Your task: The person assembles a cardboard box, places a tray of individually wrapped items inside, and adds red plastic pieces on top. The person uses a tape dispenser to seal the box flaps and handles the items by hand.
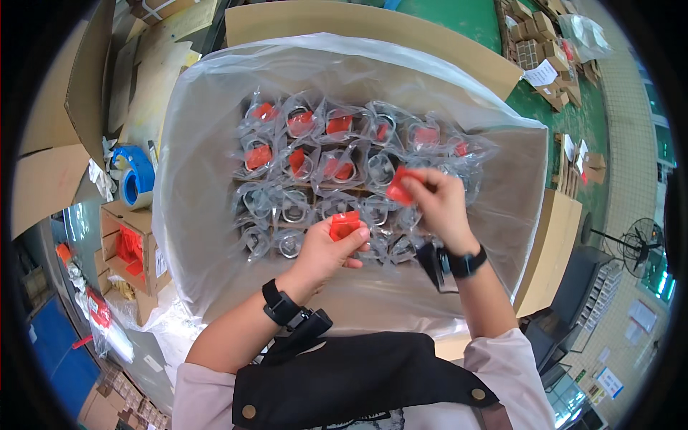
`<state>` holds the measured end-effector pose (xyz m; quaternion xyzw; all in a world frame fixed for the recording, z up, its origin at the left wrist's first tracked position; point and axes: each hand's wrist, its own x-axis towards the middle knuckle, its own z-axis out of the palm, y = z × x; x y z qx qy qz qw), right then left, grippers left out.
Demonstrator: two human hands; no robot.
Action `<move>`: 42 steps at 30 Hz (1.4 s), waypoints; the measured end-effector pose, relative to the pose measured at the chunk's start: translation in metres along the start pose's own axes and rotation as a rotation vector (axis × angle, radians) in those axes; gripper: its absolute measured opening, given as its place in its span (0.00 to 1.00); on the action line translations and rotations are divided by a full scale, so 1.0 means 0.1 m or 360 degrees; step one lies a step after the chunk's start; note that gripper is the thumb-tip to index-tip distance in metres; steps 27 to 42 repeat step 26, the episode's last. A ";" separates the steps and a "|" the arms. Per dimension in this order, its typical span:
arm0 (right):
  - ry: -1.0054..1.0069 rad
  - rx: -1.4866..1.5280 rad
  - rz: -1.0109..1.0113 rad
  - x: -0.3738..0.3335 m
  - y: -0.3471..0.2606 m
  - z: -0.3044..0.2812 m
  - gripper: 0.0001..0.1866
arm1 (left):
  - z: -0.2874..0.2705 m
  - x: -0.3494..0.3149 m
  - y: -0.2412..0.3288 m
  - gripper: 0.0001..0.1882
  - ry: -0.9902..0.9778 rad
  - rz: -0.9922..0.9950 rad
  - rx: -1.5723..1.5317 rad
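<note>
A large carton with a clear plastic liner (215,236) stands in front of me. Rows of round metal parts (294,206), each in a clear plastic bag, fill it, with cardboard dividers showing between some. Small red packets (259,156) lie on most parts of the two far rows; the nearer rows show bare bagged parts. My left hand (319,254), above the near rows, is closed on several red packets (345,225), pinned under the thumb. Farther right, my right hand (443,204) pinches one red packet (402,186) over the bagged parts. Its edges are slightly blurred.
At the left stands a small open carton (152,247) holding more red packets (129,247). Behind it lie rolls of blue tape (133,175). A carton flap (380,32) rises along the far side. Stacked boxes (537,54) and a black fan (638,247) are at the right.
</note>
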<state>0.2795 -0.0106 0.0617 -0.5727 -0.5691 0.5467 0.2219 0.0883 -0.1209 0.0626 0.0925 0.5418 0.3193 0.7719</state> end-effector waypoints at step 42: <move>-0.0479 -0.1869 -0.0270 0.48 0.86 -0.77 0.09 | 0.80 0.42 -0.29 0.16 -0.0050 0.0117 0.0041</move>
